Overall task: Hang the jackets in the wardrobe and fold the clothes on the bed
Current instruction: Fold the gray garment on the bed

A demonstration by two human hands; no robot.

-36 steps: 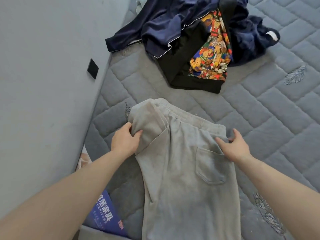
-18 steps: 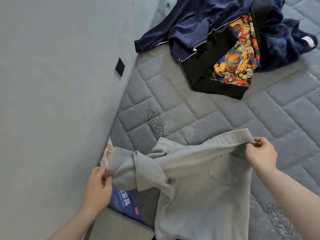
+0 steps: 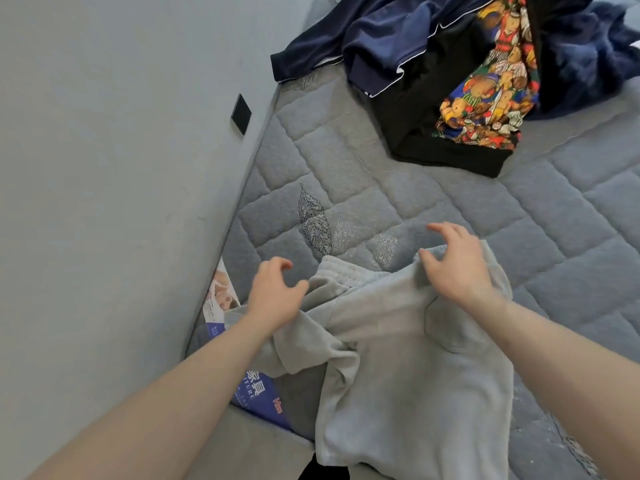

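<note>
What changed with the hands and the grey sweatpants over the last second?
Both hands let go: the left hand and right hand, which pinched and stretched the grey sweatpants by the waistband half a second ago, now hover open over it. The clothes pile stayed on the mattress.

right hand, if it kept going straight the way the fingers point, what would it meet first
The right hand points up and left over the grey sweatpants' waistband. Beyond that lies bare quilted mattress, probably met first; farther on, the navy jacket. Height above the bed is unclear.
</note>
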